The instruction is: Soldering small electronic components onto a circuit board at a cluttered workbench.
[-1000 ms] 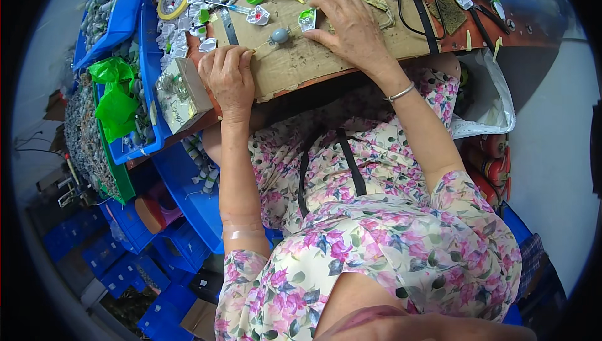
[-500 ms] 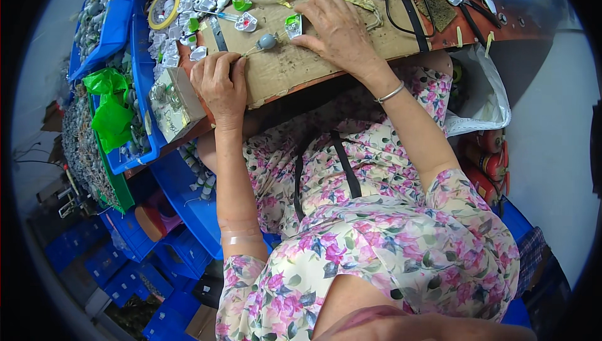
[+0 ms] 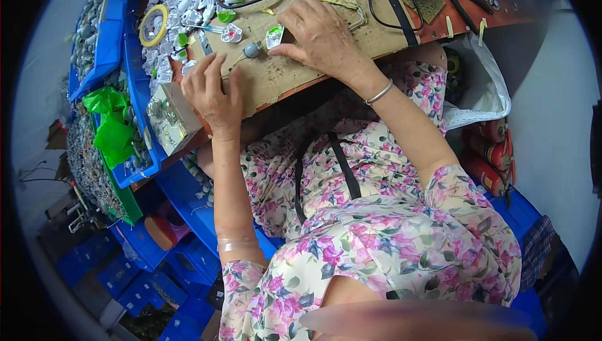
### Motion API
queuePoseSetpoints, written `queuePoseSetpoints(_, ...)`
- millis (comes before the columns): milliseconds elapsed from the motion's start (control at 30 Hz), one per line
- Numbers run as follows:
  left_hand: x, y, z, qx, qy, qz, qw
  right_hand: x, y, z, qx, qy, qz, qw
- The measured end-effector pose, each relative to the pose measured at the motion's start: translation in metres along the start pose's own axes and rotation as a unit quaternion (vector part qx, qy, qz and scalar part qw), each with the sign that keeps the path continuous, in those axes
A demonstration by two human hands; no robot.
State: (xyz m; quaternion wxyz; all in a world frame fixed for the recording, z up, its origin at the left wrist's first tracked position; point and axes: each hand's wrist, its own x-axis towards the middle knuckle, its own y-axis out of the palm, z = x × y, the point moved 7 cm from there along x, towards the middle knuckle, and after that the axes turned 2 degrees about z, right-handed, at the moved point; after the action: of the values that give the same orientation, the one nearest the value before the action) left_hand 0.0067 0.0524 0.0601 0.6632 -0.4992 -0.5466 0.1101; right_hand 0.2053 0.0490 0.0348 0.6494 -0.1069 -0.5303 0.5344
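Note:
My left hand is at the near edge of the worn board, slightly blurred, its fingers apart with nothing seen in them. Just beyond its thumb, a grey ball-shaped part with a thin wire lies on the board. My right hand, palm down over the board, has its thumb and index finger around a small white-and-green plastic housing. Left of that housing lies a white plastic piece with a red spot, beside a screwdriver with a clear blue handle.
White plastic parts are heaped at the far left, with a yellow tape roll among them. A small box stands by my left hand. Black cable crosses the board's far side. Pliers and a scouring pad lie right.
My left hand's fingers have come apart from the wire of the grey part. The whole view has shifted slightly; my right hand stays at the white-and-green housing.

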Motion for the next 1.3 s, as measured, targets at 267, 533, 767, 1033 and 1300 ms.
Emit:
queuePoseSetpoints(267, 0.015, 0.026, -0.034, -0.068, 0.080, 0.061, 0.993, -0.002, -0.004, 0.006, 0.070, -0.031, -0.016, 0.997)
queuePoseSetpoints(533, 0.014, 0.027, -0.033, -0.091, 0.077, 0.055, 0.991, -0.002, -0.005, 0.008, 0.088, -0.047, -0.012, 0.995)
queuePoseSetpoints(767, 0.018, 0.024, -0.038, -0.113, 0.094, 0.048, 0.988, -0.003, -0.006, 0.010, 0.110, -0.060, -0.001, 0.992)
queuePoseSetpoints(1033, 0.018, 0.023, -0.035, -0.123, 0.081, 0.038, 0.988, -0.004, -0.003, 0.014, 0.131, -0.071, 0.016, 0.989)
queuePoseSetpoints(1300, 0.018, 0.023, -0.034, -0.117, 0.075, 0.042, 0.989, -0.003, -0.002, 0.014, 0.143, -0.063, 0.028, 0.987)
